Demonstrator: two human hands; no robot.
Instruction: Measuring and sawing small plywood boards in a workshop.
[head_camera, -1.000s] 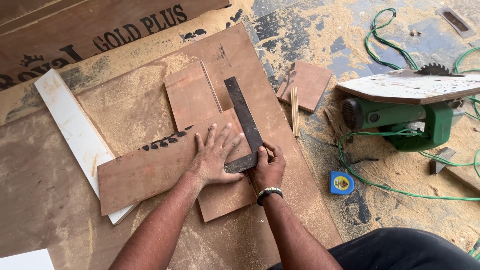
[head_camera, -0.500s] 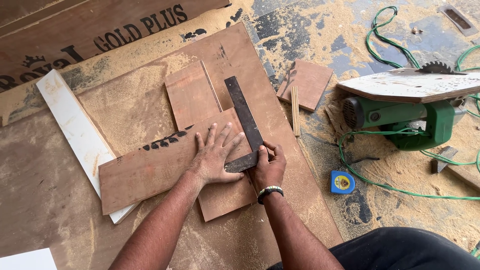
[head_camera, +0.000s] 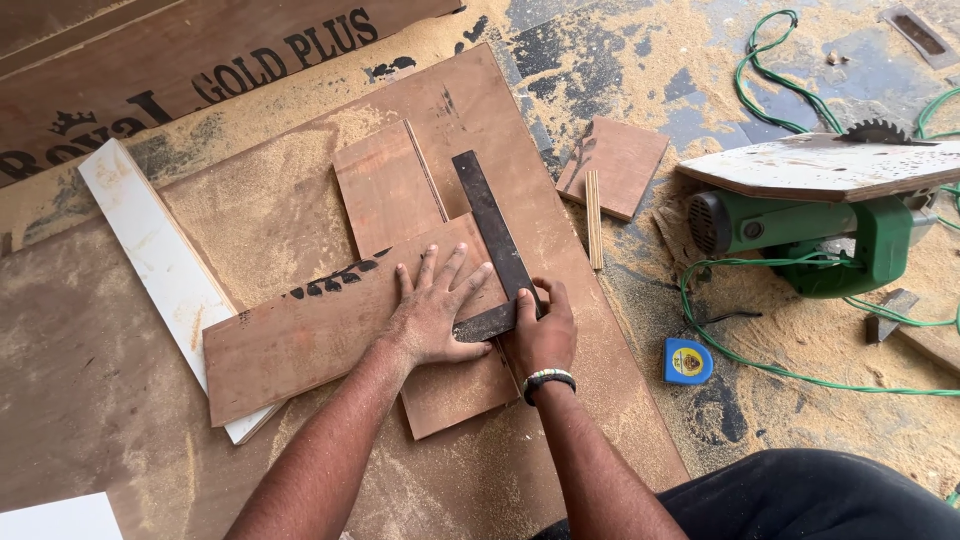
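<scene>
My left hand (head_camera: 435, 312) lies flat with fingers spread on a long brown plywood strip (head_camera: 300, 335), pressing it and the stock of a dark metal try square (head_camera: 492, 230) down. The square's blade runs up and away along the strip's right end. My right hand (head_camera: 540, 330), with a beaded band on the wrist, is closed against the square's corner; whether it holds a pencil is hidden. A second plywood piece (head_camera: 385, 185) lies under the strip, upright in the view.
All of it rests on a large plywood sheet (head_camera: 300, 160) dusted with sawdust. A white board (head_camera: 150, 250) lies at left. A small square offcut (head_camera: 620, 160), a thin wood stick (head_camera: 593, 215), a blue tape measure (head_camera: 686, 360), a green circular saw (head_camera: 800, 235) and its green cable (head_camera: 800, 375) are at right.
</scene>
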